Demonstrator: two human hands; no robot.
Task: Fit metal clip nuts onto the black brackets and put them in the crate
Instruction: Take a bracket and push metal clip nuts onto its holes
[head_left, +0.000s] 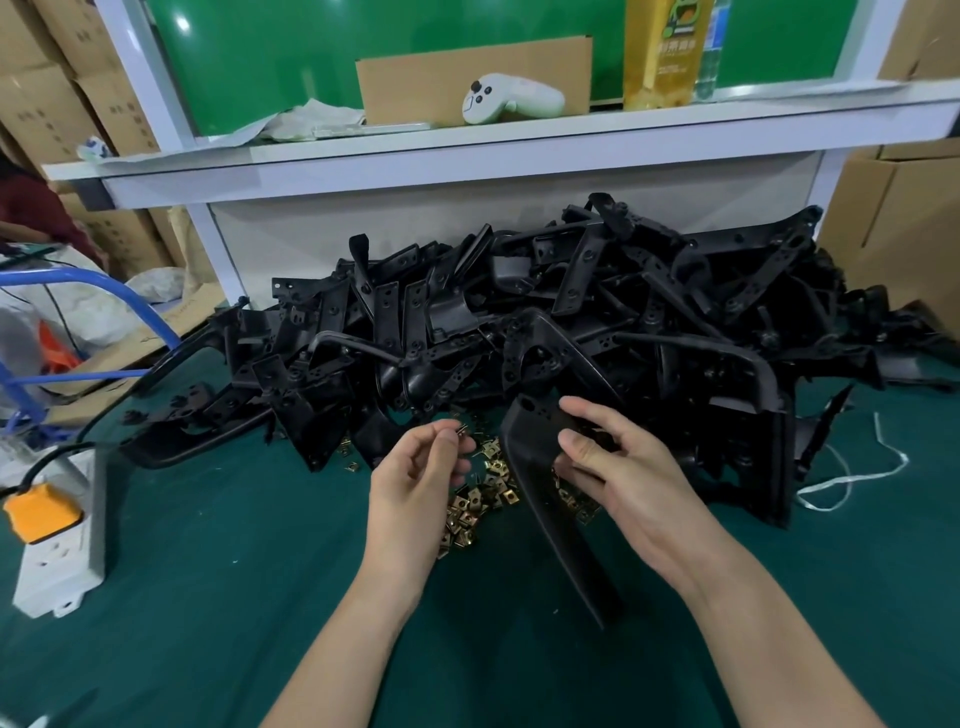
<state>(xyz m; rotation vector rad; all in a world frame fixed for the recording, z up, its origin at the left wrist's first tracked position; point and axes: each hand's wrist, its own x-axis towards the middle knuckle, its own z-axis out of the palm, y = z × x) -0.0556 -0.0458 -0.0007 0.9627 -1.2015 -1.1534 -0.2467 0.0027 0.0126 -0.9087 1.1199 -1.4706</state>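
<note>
A long black bracket (558, 525) stands tilted over the green table, and my right hand (618, 470) grips its upper part. To its left, my left hand (421, 473) pinches a small metal clip nut (461, 428) between thumb and fingertips, a short gap away from the bracket's top end. Several brass-coloured clip nuts (480, 501) lie loose on the cloth below and between my hands. Behind them rises a big heap of black brackets (597, 312). No crate is in view.
A white power strip with an orange plug (49, 540) lies at the left table edge. A white string (852, 475) trails at the right. A white shelf (467, 150) above the heap carries a game controller, cardboard and a bottle. Blue cart frame at left.
</note>
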